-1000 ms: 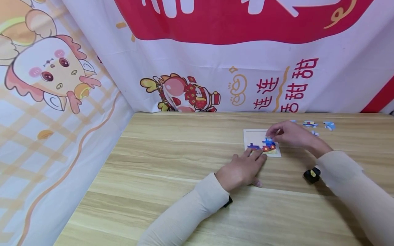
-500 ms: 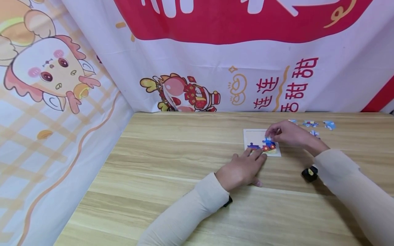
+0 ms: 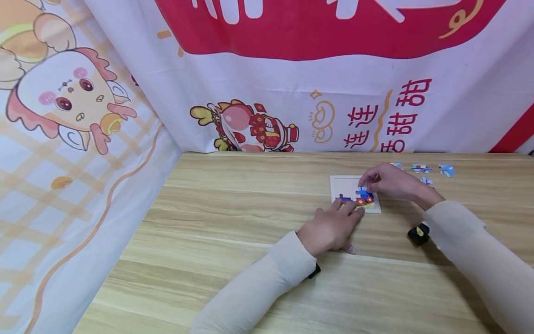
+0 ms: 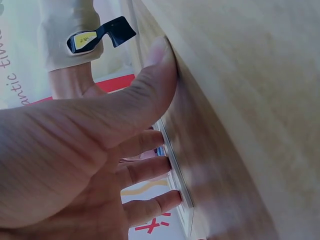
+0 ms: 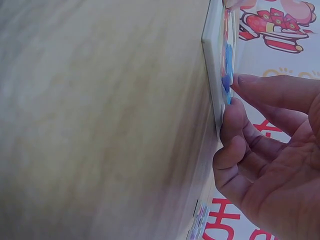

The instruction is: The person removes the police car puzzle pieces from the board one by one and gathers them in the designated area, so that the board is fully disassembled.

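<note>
A small white-framed puzzle tray [image 3: 332, 189] lies on the table, partly filled with jigsaw pieces of a blue train with red wheels. Over its right side, my right hand [image 3: 390, 182] pinches a blue puzzle piece [image 3: 363, 190] between thumb and fingers, close against the tray; the right wrist view shows the fingertips right at the blue piece [image 5: 228, 82]. My left hand [image 3: 331, 227] lies with its fingers spread, fingertips on the tray's front edge and near a purple puzzle piece [image 3: 345, 198]. In the left wrist view, the fingertips meet the tray's edge [image 4: 184, 192].
Several loose puzzle pieces [image 3: 420, 168] lie on the wooden table [image 3: 233, 208] behind and right of my right hand, one a light blue piece [image 3: 446, 170]. A printed cloth [image 3: 267, 79] hangs along the table's back edge, and another covers the left side.
My right hand and sleeve have shifted slightly left, with the fingers staying at the blue piece. My left wrist has moved a little to the right while its fingertips stay at the tray.
</note>
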`<state>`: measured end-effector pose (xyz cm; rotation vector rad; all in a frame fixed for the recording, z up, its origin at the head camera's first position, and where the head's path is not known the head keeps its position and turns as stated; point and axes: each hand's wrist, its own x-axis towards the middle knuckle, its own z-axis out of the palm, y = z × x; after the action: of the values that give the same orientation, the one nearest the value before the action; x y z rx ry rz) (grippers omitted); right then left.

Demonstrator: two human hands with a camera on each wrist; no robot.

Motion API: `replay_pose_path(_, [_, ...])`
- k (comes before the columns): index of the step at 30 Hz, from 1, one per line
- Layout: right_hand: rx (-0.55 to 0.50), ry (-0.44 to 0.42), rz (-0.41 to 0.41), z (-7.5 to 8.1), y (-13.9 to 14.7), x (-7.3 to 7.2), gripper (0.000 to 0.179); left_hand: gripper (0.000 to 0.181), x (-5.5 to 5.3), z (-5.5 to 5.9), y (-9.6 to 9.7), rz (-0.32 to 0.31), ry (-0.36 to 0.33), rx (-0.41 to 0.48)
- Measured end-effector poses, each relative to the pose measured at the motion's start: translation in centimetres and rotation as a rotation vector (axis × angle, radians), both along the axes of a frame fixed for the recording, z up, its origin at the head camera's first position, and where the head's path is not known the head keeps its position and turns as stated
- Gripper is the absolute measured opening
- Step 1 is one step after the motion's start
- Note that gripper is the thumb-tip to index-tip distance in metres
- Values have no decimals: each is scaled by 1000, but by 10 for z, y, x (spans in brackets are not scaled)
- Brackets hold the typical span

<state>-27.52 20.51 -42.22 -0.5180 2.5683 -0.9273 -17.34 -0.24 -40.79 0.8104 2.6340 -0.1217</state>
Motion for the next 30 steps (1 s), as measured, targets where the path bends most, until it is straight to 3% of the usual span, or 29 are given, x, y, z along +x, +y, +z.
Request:
replay_pose_path(13, [-34,-15,1,-3,2,-2,17,95,0,3,4,15,-21,-17])
replay_pose_path(19, [-47,-29,-8,-4,1,0,18,78,4,2,8,17,21,-38])
replay_pose_path(30, [-84,-12,-5,-2,2,2,18,79,7,1,11,32,52,-41])
